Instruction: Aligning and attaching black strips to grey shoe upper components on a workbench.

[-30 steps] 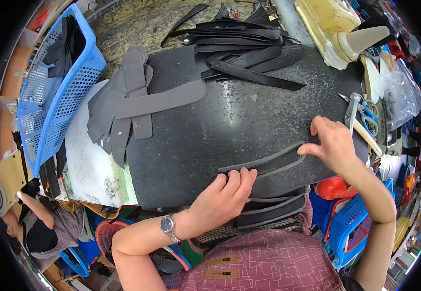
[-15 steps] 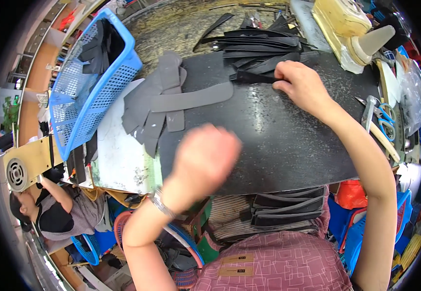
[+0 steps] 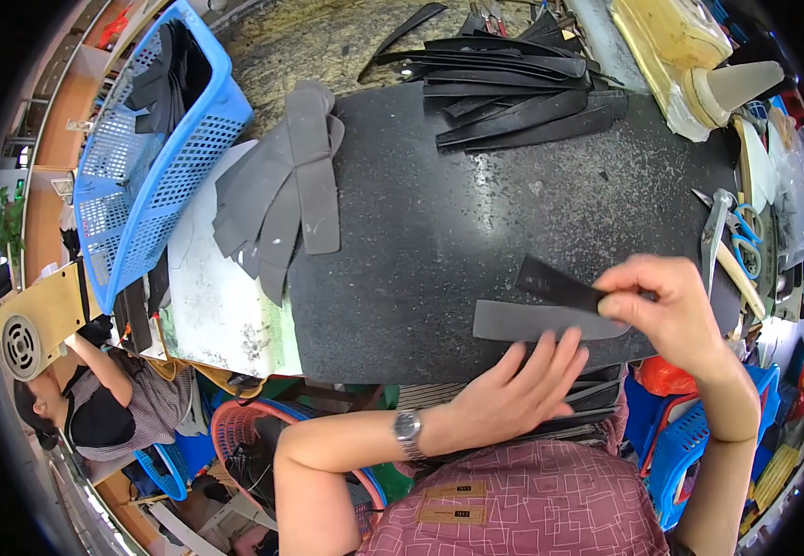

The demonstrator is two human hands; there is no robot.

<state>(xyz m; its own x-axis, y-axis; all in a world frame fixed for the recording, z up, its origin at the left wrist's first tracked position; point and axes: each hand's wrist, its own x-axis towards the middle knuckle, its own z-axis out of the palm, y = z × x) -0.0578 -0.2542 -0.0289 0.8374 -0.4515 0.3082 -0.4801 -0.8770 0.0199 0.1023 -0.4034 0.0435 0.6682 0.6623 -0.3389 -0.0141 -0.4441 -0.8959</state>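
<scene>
Near the front edge of the black work board, a grey strip (image 3: pixel 531 320) with one rounded end lies flat. My left hand (image 3: pixel 508 394) reaches its near edge with fingers stretched and apart. Just beyond that strip, my right hand (image 3: pixel 669 306) pinches one end of a black strip (image 3: pixel 555 284) between thumb and fingers. The black strip slants to the left, its right end hidden by the fingertips. On the left, several grey strips (image 3: pixel 318 208) lie fanned over one another. A heap of black strips (image 3: pixel 513 88) rests at the far side.
A blue basket (image 3: pixel 175 176) holding black pieces leans at the left. Blue-handled scissors (image 3: pixel 745 227) lie at the right, below a yellowish container (image 3: pixel 671 46). More black strips (image 3: pixel 596 394) are stacked on my lap. A person (image 3: pixel 114 403) sits at the lower left.
My right hand has come from the far heap to the near right with a black strip. My left hand has moved right. The grey strip lying across the fan is gone from there.
</scene>
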